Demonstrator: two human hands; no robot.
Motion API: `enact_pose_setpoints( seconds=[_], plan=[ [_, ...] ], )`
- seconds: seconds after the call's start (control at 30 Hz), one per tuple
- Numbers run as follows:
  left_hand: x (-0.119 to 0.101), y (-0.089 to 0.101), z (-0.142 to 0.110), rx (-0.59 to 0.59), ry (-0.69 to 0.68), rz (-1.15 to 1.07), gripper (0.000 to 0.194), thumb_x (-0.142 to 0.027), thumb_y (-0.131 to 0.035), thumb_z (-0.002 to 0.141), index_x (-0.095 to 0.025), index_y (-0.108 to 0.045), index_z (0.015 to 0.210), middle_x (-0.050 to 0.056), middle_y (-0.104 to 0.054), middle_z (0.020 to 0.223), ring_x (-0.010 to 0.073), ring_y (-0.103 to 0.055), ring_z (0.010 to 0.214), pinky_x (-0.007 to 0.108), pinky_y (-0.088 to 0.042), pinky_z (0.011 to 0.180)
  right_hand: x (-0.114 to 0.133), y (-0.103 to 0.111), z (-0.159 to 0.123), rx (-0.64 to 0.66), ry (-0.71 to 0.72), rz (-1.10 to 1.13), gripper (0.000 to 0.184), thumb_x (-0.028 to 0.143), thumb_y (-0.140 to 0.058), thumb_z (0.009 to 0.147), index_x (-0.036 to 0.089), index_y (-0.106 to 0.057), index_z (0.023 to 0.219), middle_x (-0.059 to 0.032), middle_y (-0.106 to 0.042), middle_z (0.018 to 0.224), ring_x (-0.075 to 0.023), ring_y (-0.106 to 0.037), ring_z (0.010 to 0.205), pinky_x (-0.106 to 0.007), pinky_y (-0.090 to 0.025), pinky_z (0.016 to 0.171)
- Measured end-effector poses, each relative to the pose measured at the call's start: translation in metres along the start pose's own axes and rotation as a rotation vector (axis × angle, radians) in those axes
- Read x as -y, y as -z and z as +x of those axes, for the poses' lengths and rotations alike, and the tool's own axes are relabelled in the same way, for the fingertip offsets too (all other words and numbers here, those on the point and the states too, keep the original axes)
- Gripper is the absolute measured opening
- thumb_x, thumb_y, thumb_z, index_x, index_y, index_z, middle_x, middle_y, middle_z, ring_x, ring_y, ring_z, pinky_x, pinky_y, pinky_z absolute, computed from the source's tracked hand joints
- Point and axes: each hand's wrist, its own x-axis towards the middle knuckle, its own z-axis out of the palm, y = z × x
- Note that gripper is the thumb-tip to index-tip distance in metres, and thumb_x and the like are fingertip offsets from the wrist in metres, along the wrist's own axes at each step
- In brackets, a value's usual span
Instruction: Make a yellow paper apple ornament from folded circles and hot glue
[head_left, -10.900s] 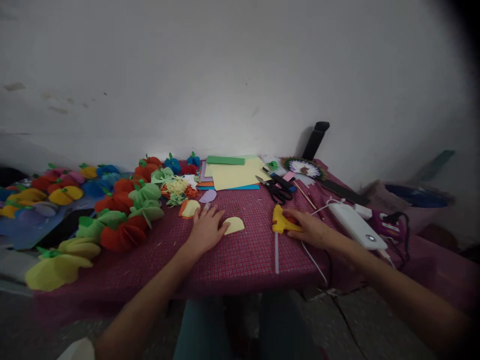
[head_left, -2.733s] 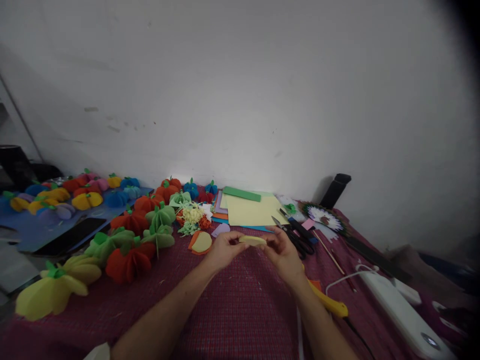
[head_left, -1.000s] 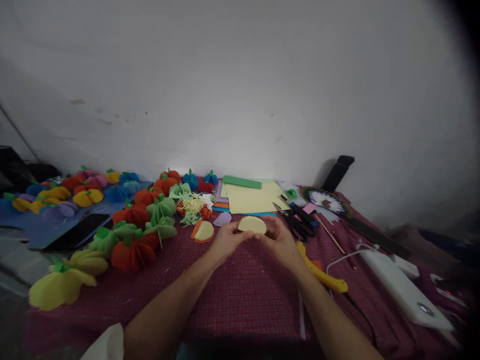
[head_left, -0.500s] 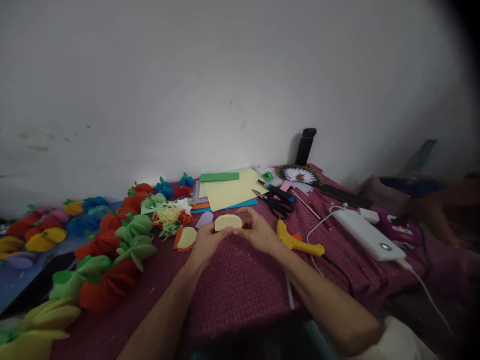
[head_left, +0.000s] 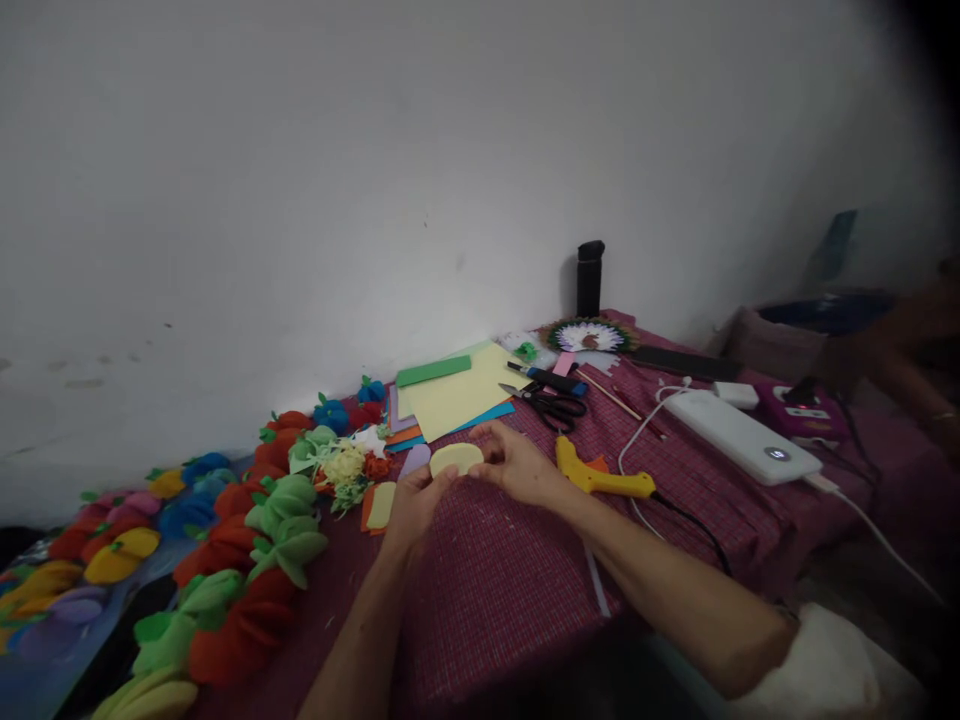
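Note:
Between my two hands is a pale yellow rounded felt-like piece (head_left: 457, 459), held above the checked cloth. My left hand (head_left: 417, 497) pinches its left end, the thumb along the near edge. My right hand (head_left: 517, 466) has thumb and fingers closed on its right end. Just left of my left hand lie another pale yellow piece (head_left: 382, 505) on orange ones and a lilac rounded piece (head_left: 415, 459). Right of my right hand rests a yellow glue gun (head_left: 600, 476) with a black cord. Black scissors (head_left: 551, 405) lie beyond it.
Several colourful felt pumpkin shapes (head_left: 225, 550) crowd the left. Coloured sheets (head_left: 465, 390) and a green strip (head_left: 433, 370) lie at the back, near a black bottle (head_left: 589, 280). A white power bank (head_left: 742, 435) and purple power strip (head_left: 802, 412) sit right. Another person's arm (head_left: 911, 370) shows far right.
My view has turned and tilted slightly, so the table appears rotated. Both hands still hold the yellow piece, which now shows more of its flat face.

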Motion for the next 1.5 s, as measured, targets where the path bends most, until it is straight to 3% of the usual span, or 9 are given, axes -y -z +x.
enact_pose_setpoints(
  seconds=[0.2,0.33,0.57,0.87,1.03,1.2,1.5],
  plan=[
    [-0.008,0.005,0.001,-0.024,0.001,0.099,0.025,-0.040,-0.067,0.059,-0.016,-0.070,0.064,-0.002,-0.062,0.055,0.0154,-0.057,0.063,0.025,-0.043,0.063,0.006,-0.002,0.001,-0.003,-0.002,0.122,0.050,0.019,-0.062,0.065,0.020,-0.039,0.110,0.0065,-0.052,0.063,-0.0094,-0.047,0.053,-0.020,-0.034,0.048],
    [-0.013,0.002,-0.001,-0.001,0.006,0.142,0.025,-0.042,-0.066,0.059,-0.017,-0.069,0.061,-0.003,-0.058,0.049,0.0144,-0.055,0.057,0.024,-0.042,0.057,0.015,0.000,0.002,-0.047,-0.012,0.232,0.042,0.020,-0.061,0.066,0.019,-0.042,0.103,0.0051,-0.055,0.064,-0.0099,-0.050,0.055,-0.021,-0.036,0.050],
    [-0.003,0.006,0.001,-0.015,-0.052,0.066,0.026,-0.035,-0.067,0.062,-0.018,-0.069,0.081,0.000,-0.067,0.071,0.0151,-0.058,0.068,0.024,-0.044,0.065,0.013,-0.001,0.000,-0.026,-0.041,0.176,0.038,0.018,-0.062,0.065,0.018,-0.046,0.100,0.0057,-0.055,0.061,-0.0092,-0.049,0.053,-0.021,-0.035,0.048],
    [0.000,0.006,0.001,-0.026,-0.039,0.066,0.021,-0.036,-0.067,0.062,-0.016,-0.068,0.068,-0.002,-0.063,0.060,0.0111,-0.054,0.056,0.022,-0.041,0.056,0.017,-0.006,0.000,-0.008,0.006,0.293,0.037,0.021,-0.061,0.067,0.019,-0.042,0.099,0.0041,-0.057,0.068,-0.0098,-0.052,0.057,-0.022,-0.038,0.053],
    [-0.004,0.001,-0.001,0.017,-0.067,0.057,0.019,-0.034,-0.066,0.064,-0.017,-0.068,0.073,0.000,-0.066,0.069,0.0128,-0.057,0.063,0.023,-0.044,0.062,0.015,-0.006,-0.001,-0.027,-0.022,0.267,0.037,0.022,-0.062,0.067,0.019,-0.042,0.098,0.0038,-0.058,0.066,-0.0097,-0.051,0.055,-0.022,-0.037,0.050],
    [-0.005,0.001,-0.003,-0.003,-0.107,0.099,0.016,-0.034,-0.064,0.065,-0.018,-0.067,0.068,-0.001,-0.065,0.065,0.0128,-0.056,0.063,0.023,-0.043,0.061,0.011,-0.009,0.000,-0.026,-0.003,0.232,0.038,0.022,-0.063,0.067,0.019,-0.042,0.099,0.0042,-0.058,0.067,-0.0092,-0.050,0.055,-0.021,-0.037,0.050],
    [0.009,-0.001,0.000,0.040,-0.118,0.082,0.017,-0.032,-0.064,0.067,-0.016,-0.066,0.071,-0.002,-0.060,0.062,0.0096,-0.050,0.058,0.020,-0.039,0.057,-0.002,-0.006,0.001,-0.008,-0.014,0.243,0.042,0.021,-0.063,0.067,0.020,-0.040,0.102,0.0041,-0.059,0.069,-0.0089,-0.050,0.055,-0.020,-0.037,0.050]
  ],
)
